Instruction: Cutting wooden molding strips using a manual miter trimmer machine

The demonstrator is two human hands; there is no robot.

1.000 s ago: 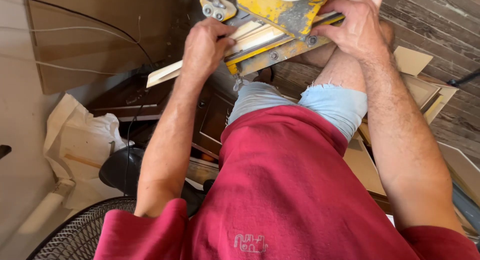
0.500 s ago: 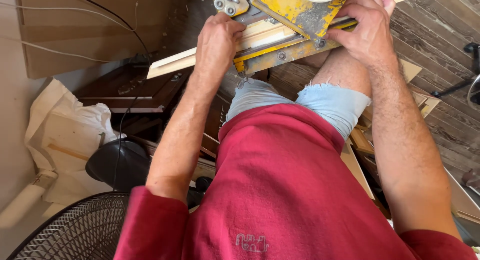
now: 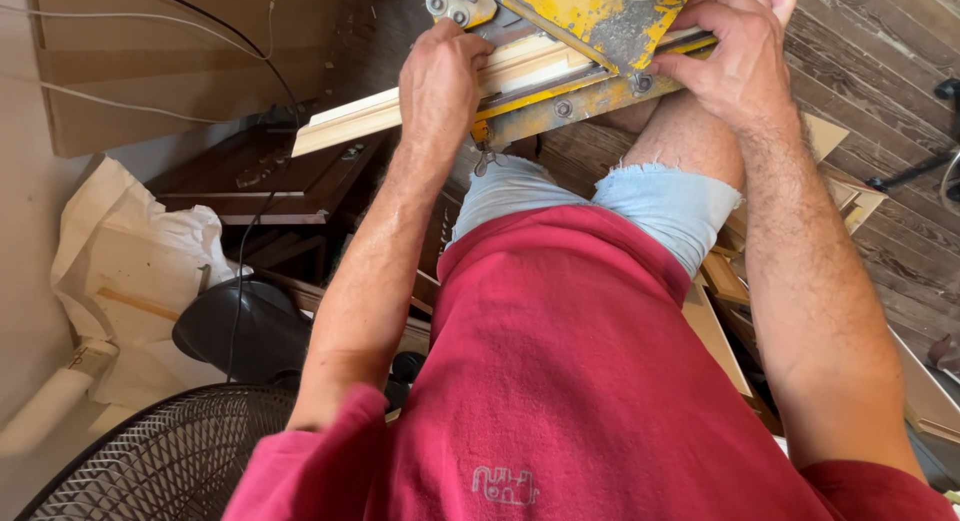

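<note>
Dark wooden floor planks (image 3: 880, 91) run across the top right, and a pale wall (image 3: 30, 201) stands on the left with a big brown board (image 3: 180, 81) leaning by it. Closest to the camera is the person's red shirt (image 3: 600, 381), which fills the bottom, and pale blue cut-off shorts (image 3: 670, 201) peek out above it over a bent knee. At the bottom left is the round wire cage of a black fan (image 3: 160, 461), with its black motor part (image 3: 240, 326) just above. Beside that lies a crumpled white cloth (image 3: 130, 251), and a white pipe (image 3: 50, 406) sits under it. A dark brown wooden panel (image 3: 260, 176) lies on the floor past the fan. At the top sits a yellow saw machine (image 3: 590, 26), scuffed and dusty, with grey metal parts. A long pale wood strip (image 3: 350, 121) lies across the machine and sticks out to the left. The left hand (image 3: 440, 81) presses down on the wood strip, fingers curled over it right beside the yellow part. The right hand (image 3: 735, 61) is on the other side of the machine, its fingers bent around the yellow edge and the strip there. Thin black cables (image 3: 235, 41) run over the brown board.
</note>
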